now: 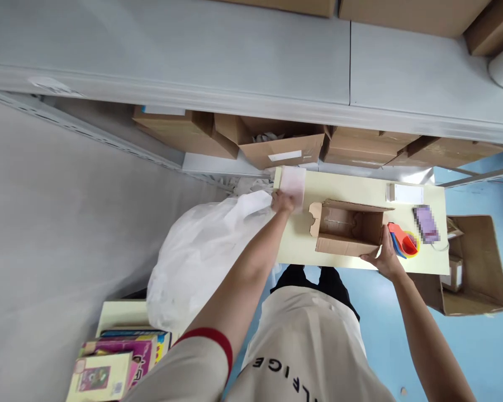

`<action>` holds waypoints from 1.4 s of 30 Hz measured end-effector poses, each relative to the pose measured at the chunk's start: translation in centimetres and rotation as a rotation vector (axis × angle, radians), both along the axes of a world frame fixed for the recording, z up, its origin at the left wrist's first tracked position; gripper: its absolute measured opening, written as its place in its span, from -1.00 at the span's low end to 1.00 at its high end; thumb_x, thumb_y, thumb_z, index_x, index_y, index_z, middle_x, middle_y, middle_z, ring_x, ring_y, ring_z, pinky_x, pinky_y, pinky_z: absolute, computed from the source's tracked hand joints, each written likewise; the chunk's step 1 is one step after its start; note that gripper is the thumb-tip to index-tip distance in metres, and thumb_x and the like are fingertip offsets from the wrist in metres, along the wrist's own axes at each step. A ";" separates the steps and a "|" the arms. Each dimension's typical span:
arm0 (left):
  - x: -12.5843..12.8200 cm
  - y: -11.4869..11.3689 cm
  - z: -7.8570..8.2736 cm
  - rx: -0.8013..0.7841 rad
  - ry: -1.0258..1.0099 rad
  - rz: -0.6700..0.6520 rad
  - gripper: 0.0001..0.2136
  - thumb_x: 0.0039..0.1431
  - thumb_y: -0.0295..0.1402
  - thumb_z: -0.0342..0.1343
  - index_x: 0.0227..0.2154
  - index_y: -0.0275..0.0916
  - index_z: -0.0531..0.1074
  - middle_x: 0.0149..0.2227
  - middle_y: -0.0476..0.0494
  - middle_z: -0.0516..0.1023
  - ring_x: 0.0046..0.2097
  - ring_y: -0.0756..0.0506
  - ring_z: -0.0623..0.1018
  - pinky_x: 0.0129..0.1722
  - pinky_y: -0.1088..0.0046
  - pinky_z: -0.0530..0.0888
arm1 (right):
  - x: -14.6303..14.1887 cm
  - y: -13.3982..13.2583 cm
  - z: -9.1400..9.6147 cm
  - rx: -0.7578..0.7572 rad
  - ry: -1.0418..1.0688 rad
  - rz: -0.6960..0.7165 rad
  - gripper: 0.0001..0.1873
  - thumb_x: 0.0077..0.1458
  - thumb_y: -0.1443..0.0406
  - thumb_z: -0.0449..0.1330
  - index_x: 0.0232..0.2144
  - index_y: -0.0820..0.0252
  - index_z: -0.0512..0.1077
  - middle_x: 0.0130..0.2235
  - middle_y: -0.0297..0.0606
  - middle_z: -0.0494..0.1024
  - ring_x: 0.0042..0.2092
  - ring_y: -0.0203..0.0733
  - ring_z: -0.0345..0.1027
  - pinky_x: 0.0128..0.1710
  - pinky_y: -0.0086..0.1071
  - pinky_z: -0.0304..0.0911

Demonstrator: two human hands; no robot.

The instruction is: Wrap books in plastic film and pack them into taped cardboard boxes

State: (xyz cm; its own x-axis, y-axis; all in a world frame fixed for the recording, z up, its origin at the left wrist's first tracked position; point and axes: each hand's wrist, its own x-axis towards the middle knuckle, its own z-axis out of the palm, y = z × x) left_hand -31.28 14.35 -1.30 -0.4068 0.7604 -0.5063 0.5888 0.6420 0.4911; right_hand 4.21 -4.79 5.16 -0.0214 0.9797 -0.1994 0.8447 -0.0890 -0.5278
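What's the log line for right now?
left hand: touching pale pink item | right hand: touching open cardboard box | cardboard box: on pale yellow table

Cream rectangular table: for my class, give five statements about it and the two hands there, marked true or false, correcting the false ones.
1. The right hand touches the open, brown cardboard box. True.
2. The left hand is at a pale pink, flat item. True.
3. Both hands touch the box. False: only the right does.
4. The pink item lies right of the box. False: it lies left.
5. A purple, blurred, rectangular item lies on the table. True.
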 end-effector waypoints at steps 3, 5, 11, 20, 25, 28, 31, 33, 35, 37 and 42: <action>0.1 0.9 -0.7 -0.027 -0.030 -0.016 -0.48 0.06 -0.46 0.23 0.09 -0.40 0.25 0.16 -0.52 0.35 0.23 -0.35 0.37 0.12 0.16 0.41 | 0.0 -0.2 -0.3 0.021 0.010 0.005 0.40 -0.11 -0.16 0.34 0.41 0.25 -0.44 0.42 0.20 -0.14 0.42 0.33 -0.22 0.31 0.21 -0.01; -0.3 0.9 -0.6 -0.006 -0.050 -0.039 -0.56 0.07 -0.52 0.18 0.04 -0.39 0.30 0.10 -0.46 0.41 0.18 -0.29 0.43 0.14 0.23 0.41 | 0.0 -0.2 -0.6 0.036 0.017 0.011 0.41 -0.13 -0.16 0.35 0.41 0.26 -0.44 0.42 0.19 -0.13 0.42 0.32 -0.22 0.32 0.20 -0.01; -3.1 -0.6 4.2 0.211 -0.036 -0.127 -0.67 0.13 -0.58 0.02 -0.03 -0.30 0.37 0.00 -0.35 0.49 0.12 -0.26 0.47 0.18 0.15 0.37 | -0.2 1.2 -0.8 0.064 0.081 0.029 0.39 -0.11 -0.14 0.36 0.41 0.24 -0.43 0.42 0.19 -0.13 0.42 0.31 -0.21 0.31 0.20 0.01; 0.7 -5.2 19.0 0.733 0.149 -0.827 -0.75 0.23 -0.47 -0.07 -0.09 -0.23 0.43 -0.05 -0.20 0.51 0.00 -0.18 0.51 0.01 0.28 0.45 | -0.3 3.7 -1.1 0.025 0.147 0.050 0.38 -0.15 -0.06 0.41 0.41 0.19 -0.39 0.41 0.16 -0.12 0.42 0.30 -0.22 0.29 0.20 0.04; 8.7 -6.3 17.1 0.457 0.157 -1.103 -0.66 0.18 -0.61 -0.09 -0.10 -0.22 0.48 -0.07 -0.18 0.56 -0.05 -0.17 0.57 -0.09 0.32 0.47 | -0.7 3.9 -0.9 -0.009 0.145 0.013 0.39 -0.19 -0.02 0.43 0.40 0.11 -0.38 0.40 0.14 -0.07 0.41 0.30 -0.16 0.23 0.21 0.11; 10.7 -5.9 13.9 0.319 0.097 -1.140 -0.70 0.18 -0.58 -0.02 -0.10 -0.23 0.50 -0.05 -0.19 0.59 0.02 -0.18 0.56 -0.06 0.35 0.47 | -0.9 4.1 -0.3 -0.056 0.141 -0.009 0.34 -0.19 0.01 0.43 0.40 0.06 -0.32 0.39 0.11 -0.02 0.39 0.30 -0.08 0.22 0.20 0.12; 11.3 -5.5 11.5 0.244 0.084 -1.097 -0.72 0.20 -0.54 0.02 -0.09 -0.22 0.51 -0.05 -0.19 0.61 0.02 -0.18 0.57 -0.04 0.35 0.48 | -0.9 4.3 0.3 -0.095 0.148 -0.012 0.34 -0.21 0.05 0.45 0.40 0.06 -0.28 0.39 0.12 -0.03 0.36 0.31 0.00 0.23 0.19 0.13; 11.5 -5.5 10.8 0.237 0.098 -1.072 -0.72 0.19 -0.55 0.03 -0.09 -0.23 0.50 -0.07 -0.21 0.62 0.00 -0.19 0.59 -0.05 0.33 0.49 | -0.9 4.4 0.5 -0.114 0.161 -0.009 0.35 -0.23 0.07 0.46 0.40 0.05 -0.27 0.40 0.11 -0.04 0.35 0.31 0.04 0.23 0.18 0.12; 11.6 -5.9 10.6 0.245 0.106 -1.066 -0.70 0.16 -0.57 0.05 -0.06 -0.25 0.49 -0.03 -0.25 0.60 0.04 -0.21 0.58 0.00 0.30 0.49 | -0.8 4.5 0.6 -0.133 0.182 -0.010 0.37 -0.26 0.06 0.47 0.41 0.04 -0.27 0.41 0.09 -0.06 0.36 0.31 0.01 0.24 0.19 0.10; 11.2 -6.8 10.7 0.314 0.102 -1.063 -0.68 0.17 -0.54 0.08 -0.01 -0.25 0.46 0.11 -0.28 0.51 0.18 -0.22 0.48 0.16 0.23 0.40 | -0.7 4.5 0.6 -0.138 0.224 -0.011 0.40 -0.30 0.03 0.48 0.41 0.05 -0.26 0.41 0.07 -0.09 0.39 0.30 -0.10 0.27 0.20 0.06; 6.0 -10.8 9.3 0.737 0.044 -0.657 -0.46 0.23 -0.24 0.13 0.23 -0.25 0.20 0.36 -0.39 0.14 0.41 -0.29 0.10 0.34 0.04 0.16 | 0.5 3.9 -0.2 -0.081 0.491 -0.135 0.27 -0.14 -0.08 0.36 0.41 0.01 -0.27 0.44 -0.01 -0.14 0.42 0.20 -0.18 0.24 0.11 0.16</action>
